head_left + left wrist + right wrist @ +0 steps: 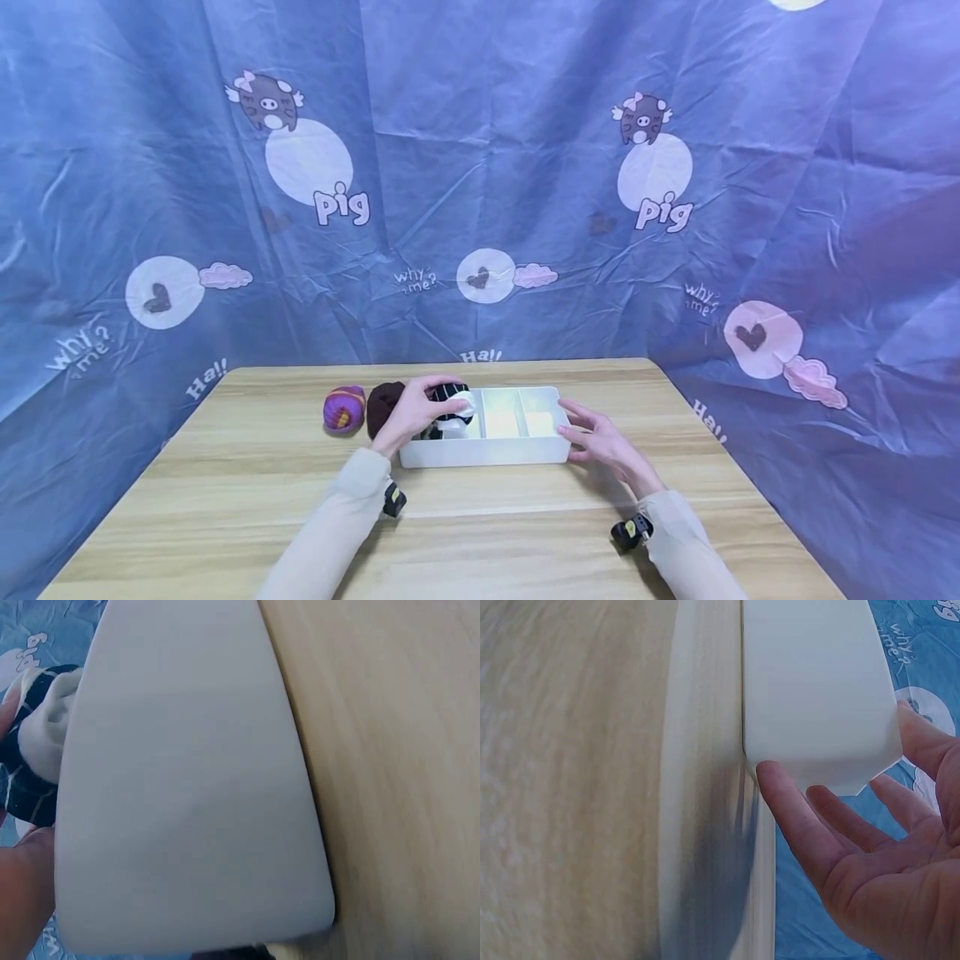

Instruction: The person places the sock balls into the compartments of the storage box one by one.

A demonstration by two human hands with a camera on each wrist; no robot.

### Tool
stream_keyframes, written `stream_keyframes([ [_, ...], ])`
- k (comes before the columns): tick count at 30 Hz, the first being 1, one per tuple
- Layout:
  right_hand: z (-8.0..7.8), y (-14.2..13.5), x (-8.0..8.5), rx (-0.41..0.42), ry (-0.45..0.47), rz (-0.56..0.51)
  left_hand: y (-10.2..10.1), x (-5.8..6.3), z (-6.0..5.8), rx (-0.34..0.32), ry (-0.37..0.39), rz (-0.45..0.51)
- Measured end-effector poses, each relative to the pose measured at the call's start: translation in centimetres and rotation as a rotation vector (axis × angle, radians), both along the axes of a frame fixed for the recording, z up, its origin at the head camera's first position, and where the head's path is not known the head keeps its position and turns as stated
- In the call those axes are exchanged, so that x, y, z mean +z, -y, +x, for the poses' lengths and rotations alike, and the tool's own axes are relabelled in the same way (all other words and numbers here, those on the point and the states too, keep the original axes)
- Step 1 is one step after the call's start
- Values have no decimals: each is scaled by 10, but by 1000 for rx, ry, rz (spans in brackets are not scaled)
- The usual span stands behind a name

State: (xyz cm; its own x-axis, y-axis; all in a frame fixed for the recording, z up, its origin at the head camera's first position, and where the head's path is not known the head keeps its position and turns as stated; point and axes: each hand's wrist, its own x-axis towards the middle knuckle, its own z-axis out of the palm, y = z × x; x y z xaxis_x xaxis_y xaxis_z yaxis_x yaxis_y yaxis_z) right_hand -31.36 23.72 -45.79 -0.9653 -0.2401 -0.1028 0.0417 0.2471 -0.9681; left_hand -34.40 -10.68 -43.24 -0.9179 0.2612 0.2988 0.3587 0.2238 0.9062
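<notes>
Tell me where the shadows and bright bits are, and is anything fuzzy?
Head view: bright patches inside the box, toward the right hand; right wrist view: a dark shadow on the table by that hand; left wrist view: wood grain looks fuzzy, and faint shading crosses the box's side.

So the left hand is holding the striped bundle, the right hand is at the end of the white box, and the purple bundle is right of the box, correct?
Not quite: the head view shows the purple bundle left of the white box. The left hand is holding the striped bundle and the right hand is at the box's end.
</notes>
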Motion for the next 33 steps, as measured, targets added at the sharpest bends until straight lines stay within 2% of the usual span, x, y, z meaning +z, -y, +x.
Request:
stream_keyframes([
  [6, 0, -1, 0, -1, -3, -3, -10, -1, 0, 11, 10, 13],
  [13, 0, 0, 0, 1, -7, -19, -16, -4, 0, -30, 1, 23],
  [18, 0, 1, -1, 8, -1, -12, -16, -11, 1, -6, -13, -88],
  [21, 1, 1, 0, 15, -6, -9, -16, -12, 1, 11, -56, -166],
  [25, 2, 2, 2, 23, -10, -20, -17, -12, 2, 1, -121, -228],
  [33, 1, 1, 2, 41, -12, -26, -16, -12, 3, -52, -93, -202],
])
